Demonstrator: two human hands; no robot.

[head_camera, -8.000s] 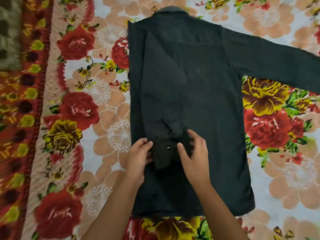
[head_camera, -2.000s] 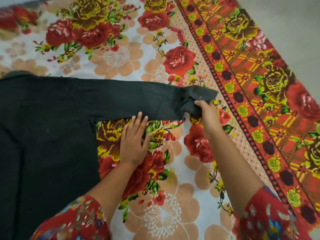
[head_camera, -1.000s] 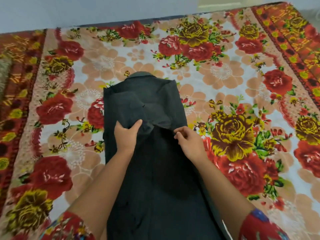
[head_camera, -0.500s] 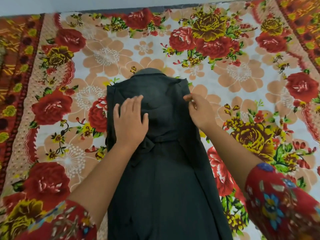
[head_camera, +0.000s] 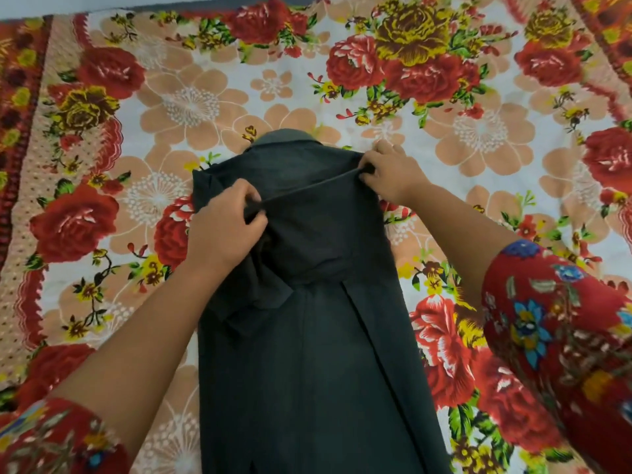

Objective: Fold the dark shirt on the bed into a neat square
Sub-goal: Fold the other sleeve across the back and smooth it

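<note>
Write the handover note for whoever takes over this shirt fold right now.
Hands: the left hand grips a taut fold edge over the upper middle of the dark shirt; the right hand pinches the same edge at the right shoulder.
Place: the shirt lies on the floral bedsheet, collar away from the person.
Done: both sides are turned in, giving a long narrow strip.
Left: lay this fold flat, smooth the bunched cloth below the left hand, then fold the length into a square.

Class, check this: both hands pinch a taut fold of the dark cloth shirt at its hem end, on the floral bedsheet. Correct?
Not quite. The head view shows the left hand and right hand pinching that fold of the dark cloth shirt at its collar end, on the floral bedsheet.
</note>
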